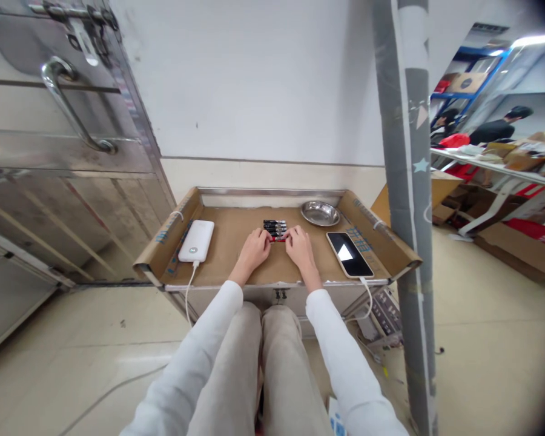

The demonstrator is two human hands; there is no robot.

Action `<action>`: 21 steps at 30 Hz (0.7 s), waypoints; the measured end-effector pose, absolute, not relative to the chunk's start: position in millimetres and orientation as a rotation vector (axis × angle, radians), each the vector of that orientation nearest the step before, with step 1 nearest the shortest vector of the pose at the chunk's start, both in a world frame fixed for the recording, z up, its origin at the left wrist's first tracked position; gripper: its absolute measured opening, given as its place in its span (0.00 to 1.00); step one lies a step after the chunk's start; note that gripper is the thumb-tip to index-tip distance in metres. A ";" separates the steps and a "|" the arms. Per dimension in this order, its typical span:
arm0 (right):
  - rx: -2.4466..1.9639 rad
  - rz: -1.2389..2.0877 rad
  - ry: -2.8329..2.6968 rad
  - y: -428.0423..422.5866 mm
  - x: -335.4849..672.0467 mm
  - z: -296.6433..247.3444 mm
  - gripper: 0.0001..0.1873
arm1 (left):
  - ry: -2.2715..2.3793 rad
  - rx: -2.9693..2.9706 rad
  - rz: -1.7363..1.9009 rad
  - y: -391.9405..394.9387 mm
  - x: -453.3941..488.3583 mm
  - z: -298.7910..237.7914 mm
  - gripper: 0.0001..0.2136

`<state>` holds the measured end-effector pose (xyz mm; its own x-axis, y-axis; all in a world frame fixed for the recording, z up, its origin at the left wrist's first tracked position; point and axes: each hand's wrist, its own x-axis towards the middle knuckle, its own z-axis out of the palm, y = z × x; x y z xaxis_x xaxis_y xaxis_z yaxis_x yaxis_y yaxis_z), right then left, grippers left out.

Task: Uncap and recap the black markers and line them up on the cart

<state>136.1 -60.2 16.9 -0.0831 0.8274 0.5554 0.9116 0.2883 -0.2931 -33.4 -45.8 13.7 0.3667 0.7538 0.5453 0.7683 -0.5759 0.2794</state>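
Observation:
My left hand (255, 248) and my right hand (298, 247) rest close together at the middle of the cardboard-lined tabletop (227, 224). A slim red pen (278, 239) lies crosswise between them. The fingers of both hands are closed at its two ends, and only its middle shows. Just beyond it, several black pens (275, 225) lie side by side in a small stack of rows, parallel to the red one. The fingertips are near the ends of the closest black pens; whether they touch these I cannot tell.
A round steel dish (320, 214) stands at the back right. A phone (349, 254) with a white cable lies at the right, and a white power bank (197, 241) at the left. Cardboard sides (381, 236) edge the table. A grey wrapped post (413, 200) rises at the right.

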 end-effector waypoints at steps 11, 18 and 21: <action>-1.611 -0.106 -2.001 -55.8 134.9 6.7 0.07 | -1.402 -2.664 -0.993 -39.5 -33.9 8.1 0.04; -1.423 -0.109 -1.951 -62.9 134.1 17.2 0.09 | -1.417 -2.558 -1.175 -33.5 -35.1 6.4 0.07; -1.342 -0.073 -1.941 -65.1 134.0 19.3 0.11 | -1.358 -2.635 -1.238 -32.6 -35.0 5.0 0.07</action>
